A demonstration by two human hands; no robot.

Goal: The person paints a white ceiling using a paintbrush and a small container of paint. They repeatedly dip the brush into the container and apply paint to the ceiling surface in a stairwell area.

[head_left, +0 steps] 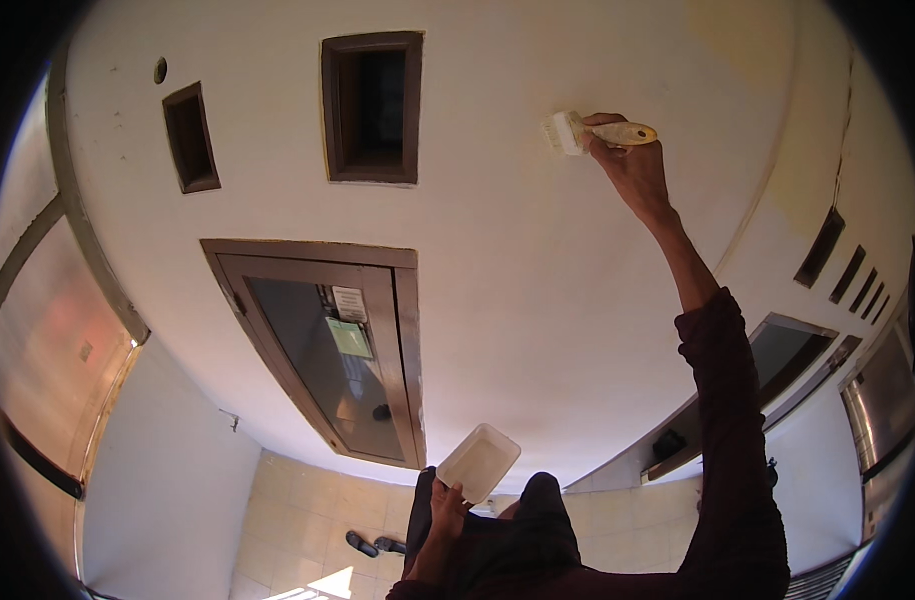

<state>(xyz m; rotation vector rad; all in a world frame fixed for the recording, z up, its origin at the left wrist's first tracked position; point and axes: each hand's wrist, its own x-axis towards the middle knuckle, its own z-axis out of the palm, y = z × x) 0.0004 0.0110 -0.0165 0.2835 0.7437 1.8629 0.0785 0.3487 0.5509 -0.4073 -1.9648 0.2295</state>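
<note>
My right hand [623, 160] is raised at the upper right, closed on a paintbrush [628, 133] with a pale handle. Its white bristles rest on or very near the white wall [538, 300]; contact is hard to make out. Low in the middle, my left hand [449, 505] grips a pale rectangular plastic tray [481, 460] by its lower left side. The inside of the tray looks pale; whether it holds paint I cannot tell.
A brown-framed glass window [318, 355] and two small framed openings [370, 110] sit in the wall. At the right are slots [818, 245] and another framed window [783, 355]. Below lies a tiled floor [283, 500] with dark sandals [363, 543]; translucent panels [53, 355] stand at the left.
</note>
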